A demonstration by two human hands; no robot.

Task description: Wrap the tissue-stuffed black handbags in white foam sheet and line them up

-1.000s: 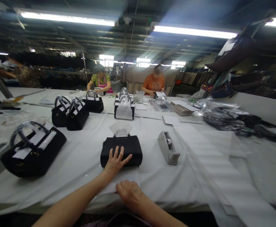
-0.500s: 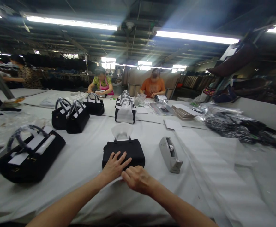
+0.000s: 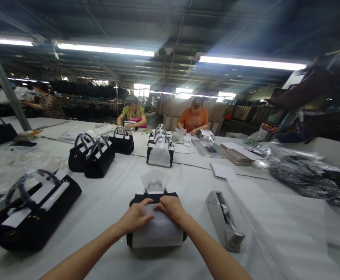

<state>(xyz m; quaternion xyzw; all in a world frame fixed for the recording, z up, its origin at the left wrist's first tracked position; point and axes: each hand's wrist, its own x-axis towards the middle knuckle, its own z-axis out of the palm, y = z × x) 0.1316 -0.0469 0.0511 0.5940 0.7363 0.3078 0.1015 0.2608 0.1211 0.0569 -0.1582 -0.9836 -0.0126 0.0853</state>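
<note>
Where white paper (image 3: 160, 232) newly covers the bag (image 3: 156, 197), left hand (image 3: 137, 216) spreads, right hand's (image 3: 171, 207) grip unclear.

Long fluorescent tubes (image 3: 106, 49) glow beneath a dark, beamed ceiling (image 3: 146, 23) as bright windows (image 3: 184, 90) show above tan partition panels (image 3: 216, 112) beyond a broad white-covered table (image 3: 106, 202).

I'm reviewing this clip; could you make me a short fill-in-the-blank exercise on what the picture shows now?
1. The left hand and right hand rest on a ____ sheet covering part of a black handbag.
2. The grey tape dispenser stands on the table, to the ____ of that handbag in the picture.
3. Across the table, the rightmost person wears an ____ top.

Missing words: white; right; orange.
</note>
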